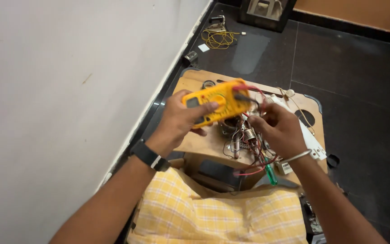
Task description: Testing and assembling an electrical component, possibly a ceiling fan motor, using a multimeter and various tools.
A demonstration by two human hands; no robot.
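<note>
You work in soft, even indoor light, fairly bright, with no hard shadows. The pale plastered wall on your left takes the light flatly. The dark glossy tiled floor shows a dull pale sheen near the top centre. Your hands cast only faint shading on the light wooden worktop under them. The view bends a little at the edges, so the wall's base line slants. Focus is fair at the centre; small wires look smeared.
</note>
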